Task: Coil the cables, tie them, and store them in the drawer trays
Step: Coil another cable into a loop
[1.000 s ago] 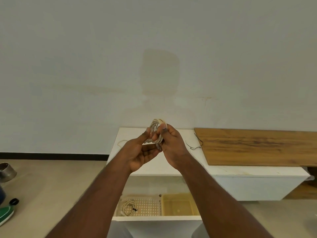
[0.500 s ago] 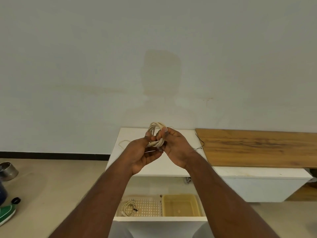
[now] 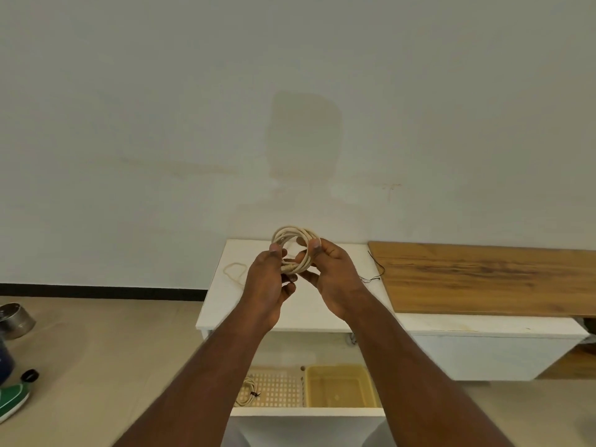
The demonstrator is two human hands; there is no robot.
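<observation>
Both hands, left hand [image 3: 267,285] and right hand [image 3: 332,279], pinched opposite sides of the cream round-coiled plastic cable [image 3: 295,250], seemingly light, springy, best held where loops bunch.

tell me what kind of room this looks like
Probably a sparse room at home or a bare workroom: a low white cabinet against a plain wall, its open drawer holding trays, and a steel bowl on the beige floor.

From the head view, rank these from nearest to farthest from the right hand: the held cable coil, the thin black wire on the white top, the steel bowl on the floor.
1. Cable coil: held in the right hand.
2. Black wire: just right of that hand, by the wooden board.
3. Steel bowl: far left, on the floor.
</observation>
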